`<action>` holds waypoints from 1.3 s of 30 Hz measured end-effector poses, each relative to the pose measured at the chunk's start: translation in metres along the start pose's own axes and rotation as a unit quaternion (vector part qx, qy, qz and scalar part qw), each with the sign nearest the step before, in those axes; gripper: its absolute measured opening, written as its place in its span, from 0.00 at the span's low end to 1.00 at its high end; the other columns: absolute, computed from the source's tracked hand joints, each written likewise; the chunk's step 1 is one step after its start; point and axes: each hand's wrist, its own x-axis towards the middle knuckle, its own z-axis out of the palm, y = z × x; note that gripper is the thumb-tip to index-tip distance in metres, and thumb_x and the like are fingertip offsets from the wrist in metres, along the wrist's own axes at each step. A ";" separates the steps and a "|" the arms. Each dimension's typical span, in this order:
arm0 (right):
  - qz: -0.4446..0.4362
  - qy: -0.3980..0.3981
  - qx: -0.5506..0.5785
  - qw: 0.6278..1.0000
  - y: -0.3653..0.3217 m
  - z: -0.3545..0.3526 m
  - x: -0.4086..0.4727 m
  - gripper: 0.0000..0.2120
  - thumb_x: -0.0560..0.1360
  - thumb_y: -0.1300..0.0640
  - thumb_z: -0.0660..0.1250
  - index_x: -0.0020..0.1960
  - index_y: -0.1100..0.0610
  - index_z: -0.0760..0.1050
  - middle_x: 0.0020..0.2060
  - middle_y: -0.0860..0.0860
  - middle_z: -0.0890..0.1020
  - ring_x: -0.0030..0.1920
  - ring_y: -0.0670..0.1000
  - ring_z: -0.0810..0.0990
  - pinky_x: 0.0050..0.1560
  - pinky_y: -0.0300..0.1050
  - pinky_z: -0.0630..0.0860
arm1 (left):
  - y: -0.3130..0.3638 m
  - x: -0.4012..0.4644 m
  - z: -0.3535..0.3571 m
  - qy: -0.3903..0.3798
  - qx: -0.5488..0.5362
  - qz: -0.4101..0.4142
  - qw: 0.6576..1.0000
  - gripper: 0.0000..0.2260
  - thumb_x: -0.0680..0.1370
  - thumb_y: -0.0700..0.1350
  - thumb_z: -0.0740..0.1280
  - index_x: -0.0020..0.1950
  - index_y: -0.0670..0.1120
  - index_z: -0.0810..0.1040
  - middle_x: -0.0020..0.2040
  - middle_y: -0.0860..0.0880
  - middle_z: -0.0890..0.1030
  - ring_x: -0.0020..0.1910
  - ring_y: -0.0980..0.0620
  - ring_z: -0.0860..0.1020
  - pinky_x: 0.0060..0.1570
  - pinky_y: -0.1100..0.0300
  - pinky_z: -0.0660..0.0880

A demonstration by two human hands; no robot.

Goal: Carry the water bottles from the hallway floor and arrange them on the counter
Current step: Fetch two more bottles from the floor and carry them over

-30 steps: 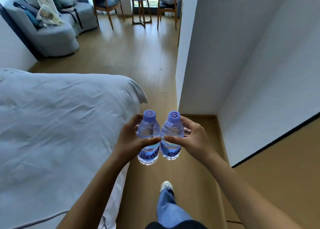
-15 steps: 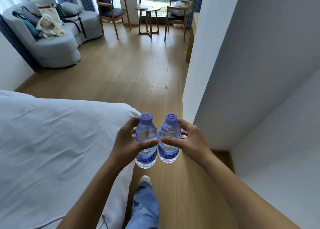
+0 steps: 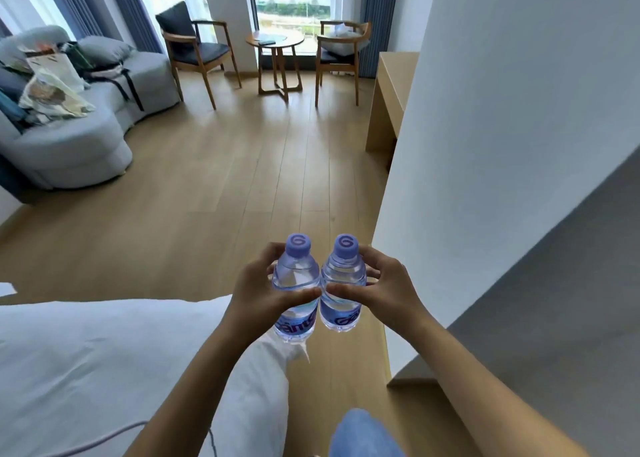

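Note:
Two clear water bottles with purple caps and blue labels are held upright side by side in front of me, touching each other. My left hand grips the left bottle around its middle. My right hand grips the right bottle the same way. A light wooden counter stands ahead on the right, partly hidden behind the white wall corner.
A white bed fills the lower left. The white wall runs along the right. Ahead, across wooden floor, stand a grey sofa with bags, two wooden chairs and a small round table by the window.
I have walked forward past the bed's end and the wall corner; the view has lifted and the room and counter have come closer. Both hands keep gripping the bottles.

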 end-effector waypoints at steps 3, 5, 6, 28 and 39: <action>-0.003 0.003 0.000 1.000 0.011 -0.003 0.067 0.24 0.67 0.52 0.80 0.59 0.39 0.77 0.49 0.35 0.84 0.50 0.40 0.84 0.46 0.29 0.77 | -0.013 0.067 -0.006 0.004 0.000 -0.008 1.000 0.27 0.61 0.49 0.82 0.56 0.52 0.77 0.47 0.55 0.84 0.45 0.57 0.83 0.48 0.57 0.80; -0.007 0.002 -0.001 1.000 0.023 -0.007 0.118 0.23 0.68 0.52 0.79 0.60 0.40 0.77 0.50 0.35 0.84 0.50 0.41 0.84 0.46 0.30 0.77 | -0.023 0.118 -0.008 0.001 0.003 -0.006 1.000 0.27 0.61 0.50 0.82 0.56 0.54 0.77 0.48 0.56 0.84 0.46 0.57 0.83 0.48 0.56 0.81; -0.008 0.002 -0.003 1.000 0.027 -0.010 0.139 0.24 0.68 0.52 0.79 0.60 0.40 0.76 0.50 0.35 0.84 0.50 0.41 0.84 0.46 0.30 0.77 | -0.026 0.140 -0.008 -0.003 0.009 -0.001 1.000 0.26 0.62 0.50 0.82 0.57 0.55 0.76 0.48 0.57 0.84 0.46 0.57 0.83 0.48 0.58 0.80; 0.021 0.043 -0.013 0.999 0.098 -0.093 0.650 0.24 0.66 0.52 0.81 0.57 0.37 0.78 0.50 0.40 0.85 0.50 0.46 0.84 0.53 0.48 0.82 | -0.080 0.670 -0.015 -0.005 -0.009 -0.026 1.000 0.27 0.61 0.45 0.82 0.56 0.55 0.78 0.47 0.57 0.84 0.46 0.59 0.82 0.45 0.64 0.80; 0.085 0.162 0.013 0.983 0.106 -0.119 0.875 0.28 0.63 0.55 0.83 0.60 0.47 0.78 0.51 0.46 0.85 0.51 0.49 0.84 0.54 0.52 0.82 | -0.089 0.939 -0.036 -0.084 0.022 0.029 0.996 0.25 0.63 0.42 0.81 0.53 0.58 0.75 0.47 0.64 0.81 0.46 0.68 0.78 0.42 0.73 0.74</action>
